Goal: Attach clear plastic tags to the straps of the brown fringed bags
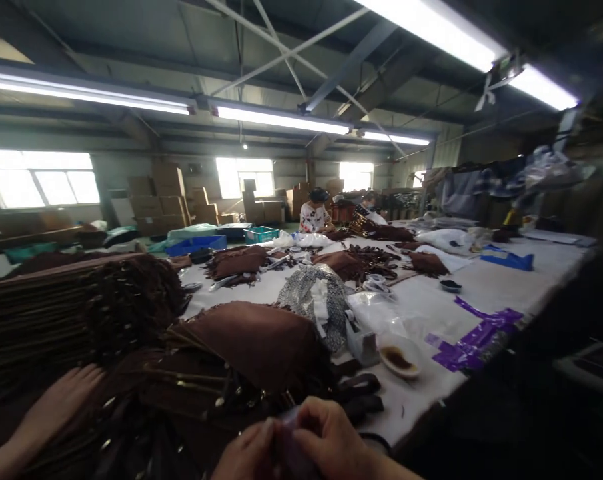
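Note:
Close together at the bottom middle, my left hand point(247, 452) and my right hand point(334, 437) are both closed with fingertips pinched. Between them is a small, shiny, purplish piece point(294, 433) that looks like thin plastic; its lower part is blurred and its kind unclear. Just beyond lies a heap of dark brown fabric pieces point(261, 333) with straps and gold-coloured metal bits. To the left, a co-worker's hand point(66, 397) rests flat on the brown fabric. A tall stack of folded brown pieces point(41, 327) rises behind that hand.
The white-covered table point(491, 283) bears a patterned bag point(306, 297), a small dish with brown residue point(398, 359), purple plastic strips point(474, 340) and a blue tray point(507, 258). Two people point(315, 212) are farther back. Cardboard boxes point(158, 197) stand near the windows.

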`<state>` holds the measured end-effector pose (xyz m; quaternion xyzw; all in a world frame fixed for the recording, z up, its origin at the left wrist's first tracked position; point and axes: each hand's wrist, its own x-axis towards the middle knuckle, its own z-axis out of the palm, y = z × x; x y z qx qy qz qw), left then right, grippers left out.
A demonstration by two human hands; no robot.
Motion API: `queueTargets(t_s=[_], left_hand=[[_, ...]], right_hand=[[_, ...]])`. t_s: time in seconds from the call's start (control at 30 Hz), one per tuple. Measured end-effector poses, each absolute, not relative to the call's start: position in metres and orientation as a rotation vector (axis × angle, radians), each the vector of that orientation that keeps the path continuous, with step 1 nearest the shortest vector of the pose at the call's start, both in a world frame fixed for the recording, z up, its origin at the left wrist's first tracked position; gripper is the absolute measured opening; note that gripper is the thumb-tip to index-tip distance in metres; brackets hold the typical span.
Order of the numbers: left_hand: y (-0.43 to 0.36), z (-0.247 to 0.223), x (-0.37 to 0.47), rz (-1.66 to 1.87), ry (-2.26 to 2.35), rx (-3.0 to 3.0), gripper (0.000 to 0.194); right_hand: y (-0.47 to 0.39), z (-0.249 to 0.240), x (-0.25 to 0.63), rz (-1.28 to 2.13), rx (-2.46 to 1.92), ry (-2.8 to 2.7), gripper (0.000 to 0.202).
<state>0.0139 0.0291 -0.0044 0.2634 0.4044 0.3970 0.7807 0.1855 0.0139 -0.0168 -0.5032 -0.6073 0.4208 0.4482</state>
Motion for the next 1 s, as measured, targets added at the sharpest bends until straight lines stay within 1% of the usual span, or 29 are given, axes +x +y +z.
queueTargets(t_s=[0.07,0.13,0.2,0.27,0.37,0.53,0.63,0.77,1.0], left_hand=[[0.028,-0.013,0.009,0.861,0.955,0.611,0.044],[0.027,-0.021,0.010,0.892,1.010,0.661,0.049],[0.027,-0.027,0.015,0.924,1.043,0.700,0.049],[0.026,-0.028,0.019,0.938,1.056,0.737,0.045],[0.026,-0.023,0.018,0.910,1.053,0.791,0.040],[0.025,-0.001,0.000,0.830,0.945,0.790,0.043],[0.025,0.014,-0.005,0.862,0.897,0.761,0.035],[0.025,0.022,0.001,0.900,0.936,0.809,0.035],[0.023,0.016,0.015,0.929,0.953,0.903,0.032]], right_hand=[[0.011,-0.017,0.183,1.040,-1.278,-1.531,0.007],[0.010,-0.015,0.184,1.100,-1.268,-1.503,0.015],[0.012,-0.011,0.184,1.150,-1.244,-1.465,0.028],[0.017,-0.008,0.182,1.129,-1.266,-1.435,0.032],[0.023,-0.006,0.177,1.042,-1.333,-1.394,0.026],[0.016,-0.006,0.178,0.958,-1.397,-1.432,0.016],[0.004,-0.010,0.179,0.915,-1.421,-1.527,0.012],[-0.006,-0.012,0.179,0.838,-1.420,-1.635,0.012],[-0.012,-0.006,0.183,0.895,-1.519,-1.591,0.011]])
